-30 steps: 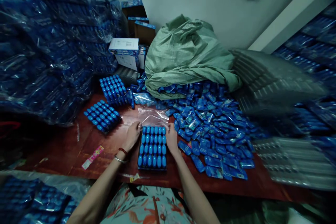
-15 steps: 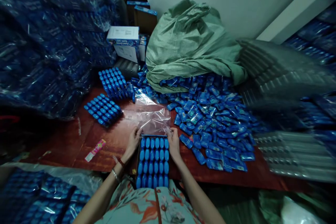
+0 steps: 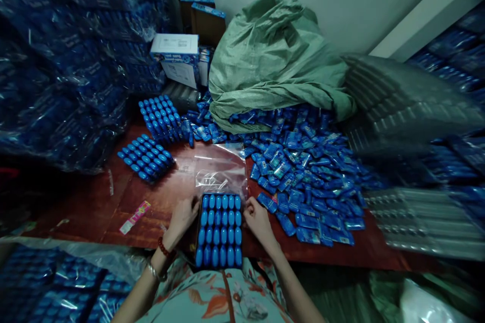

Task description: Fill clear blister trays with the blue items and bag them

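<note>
Centrally, blue oval-topped containers (image 3: 217, 218) sit in rows at the near edge of the red table (image 3: 98, 207), before a clear plastic bag (image 3: 222, 164). Left hand (image 3: 184, 216) and right hand (image 3: 258, 218) flank them, fingers curled, any grip unclear. Rightward crowd loose blue packets (image 3: 308, 221), partly hidden under a green sack (image 3: 273, 60).

On a reddish-brown wooden table (image 3: 94, 212), a rectangular block of glossy blue oval-topped containers (image 3: 217, 218) stands at the near edge, between the left hand (image 3: 183, 218) and the right hand (image 3: 259, 218), whose fingers curl. Just beyond lies a clear plastic bag (image 3: 223, 165). Loose, small blue packets (image 3: 303, 194) heap up to the right, reaching back to a rumpled pale-green cloth-like sack (image 3: 278, 55); two similar blue blocks (image 3: 146, 157) sit far left.
</note>
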{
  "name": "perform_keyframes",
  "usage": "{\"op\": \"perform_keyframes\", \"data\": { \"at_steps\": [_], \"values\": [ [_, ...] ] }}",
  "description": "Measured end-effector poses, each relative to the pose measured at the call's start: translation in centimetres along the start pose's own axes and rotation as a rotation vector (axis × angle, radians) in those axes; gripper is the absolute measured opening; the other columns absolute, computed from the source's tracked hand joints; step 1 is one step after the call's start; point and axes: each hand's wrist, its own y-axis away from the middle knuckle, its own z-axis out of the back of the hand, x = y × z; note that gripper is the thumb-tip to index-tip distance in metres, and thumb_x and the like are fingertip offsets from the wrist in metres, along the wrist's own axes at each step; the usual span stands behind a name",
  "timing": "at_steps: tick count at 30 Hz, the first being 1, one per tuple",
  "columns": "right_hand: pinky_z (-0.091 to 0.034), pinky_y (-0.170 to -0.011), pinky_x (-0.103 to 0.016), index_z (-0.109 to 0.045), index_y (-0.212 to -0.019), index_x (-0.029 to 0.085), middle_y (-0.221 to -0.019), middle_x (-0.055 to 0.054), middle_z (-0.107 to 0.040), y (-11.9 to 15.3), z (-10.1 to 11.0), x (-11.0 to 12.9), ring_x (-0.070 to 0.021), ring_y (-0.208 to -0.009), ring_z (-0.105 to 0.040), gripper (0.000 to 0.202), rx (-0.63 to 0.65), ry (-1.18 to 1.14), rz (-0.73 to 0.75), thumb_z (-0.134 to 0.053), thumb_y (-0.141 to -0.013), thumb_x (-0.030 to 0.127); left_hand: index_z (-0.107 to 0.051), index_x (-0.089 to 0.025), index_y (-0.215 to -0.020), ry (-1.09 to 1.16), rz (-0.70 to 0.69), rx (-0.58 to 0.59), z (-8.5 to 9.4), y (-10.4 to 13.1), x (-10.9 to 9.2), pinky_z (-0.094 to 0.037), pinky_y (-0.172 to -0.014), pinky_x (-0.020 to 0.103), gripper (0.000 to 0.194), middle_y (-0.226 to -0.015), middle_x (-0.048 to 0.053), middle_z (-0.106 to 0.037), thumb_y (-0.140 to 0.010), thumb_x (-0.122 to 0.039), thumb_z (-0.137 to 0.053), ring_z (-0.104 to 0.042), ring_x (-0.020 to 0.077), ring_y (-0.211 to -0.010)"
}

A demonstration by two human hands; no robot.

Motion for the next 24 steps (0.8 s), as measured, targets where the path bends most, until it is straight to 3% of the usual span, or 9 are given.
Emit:
{"op": "perform_keyframes", "data": {
  "at_steps": [2,5,11,14,18,24],
  "values": [
    [-0.043,-0.056,-0.025,-0.053,-0.077,0.022,-0.062,0.003,-0.051,-0.7,0.3,0.3,-0.0136,-0.056,-0.052,0.008,-0.056,0.127,0.108,-0.047,-0.072,0.024,-0.056,-0.017,-0.085,0.019,-0.027,-0.047,0.2,-0.4,-0.3,-0.045,-0.069,0.033,0.024,-0.079,0.007,-0.062,-0.083,-0.038,-0.044,-0.058,0.0203,-0.072],
    [-0.045,-0.065,-0.028,-0.059,-0.087,0.019,-0.078,-0.002,-0.059,-2.5,0.2,0.5,-0.0161,-0.068,-0.056,0.019,-0.080,0.043,0.204,-0.051,-0.075,0.032,-0.053,-0.016,-0.097,0.119,-0.065,-0.122,0.5,-1.3,-1.1,-0.047,-0.075,0.033,0.030,-0.090,0.008,-0.061,-0.082,-0.041,-0.048,-0.058,0.0199,-0.083],
    [-0.046,-0.066,-0.027,-0.061,-0.075,0.018,-0.073,-0.002,-0.063,-3.2,-0.1,1.1,-0.0172,-0.071,-0.059,0.026,-0.037,-0.072,0.229,-0.047,-0.083,0.038,-0.056,-0.016,-0.089,-0.090,-0.199,-0.233,1.1,-2.0,-2.5,-0.045,-0.079,0.038,0.022,-0.088,0.009,-0.059,-0.085,-0.034,-0.044,-0.055,0.0225,-0.085],
    [-0.045,-0.071,-0.028,-0.064,-0.080,0.018,-0.079,-0.003,-0.066,-1.8,0.3,2.1,-0.0171,-0.076,-0.060,0.026,-0.057,-0.035,0.282,-0.047,-0.086,0.036,-0.056,-0.017,-0.080,-0.053,-0.221,-0.201,1.4,-1.7,-2.2,-0.045,-0.079,0.038,0.019,-0.083,0.008,-0.060,-0.085,-0.029,-0.043,-0.055,0.0221,-0.084],
    [-0.047,-0.073,-0.028,-0.065,-0.089,0.020,-0.083,-0.003,-0.065,0.1,0.7,2.9,-0.0163,-0.078,-0.060,0.021,-0.092,0.007,0.366,-0.046,-0.089,0.028,-0.052,-0.018,-0.084,0.240,-0.177,-0.167,1.7,-0.2,-1.4,-0.047,-0.076,0.032,0.018,-0.092,0.008,-0.062,-0.086,-0.031,-0.040,-0.058,0.0188,-0.085],
    [-0.048,-0.073,-0.032,-0.063,-0.101,0.020,-0.083,-0.006,-0.062,2.8,0.9,1.5,-0.0171,-0.079,-0.057,0.029,-0.042,0.233,0.620,-0.038,-0.089,0.012,-0.046,-0.020,-0.080,0.359,-0.095,-0.054,1.4,3.6,-0.1,-0.046,-0.069,0.027,0.019,-0.076,0.002,-0.056,-0.086,-0.037,-0.039,-0.054,0.0150,-0.073]
  ]
}}
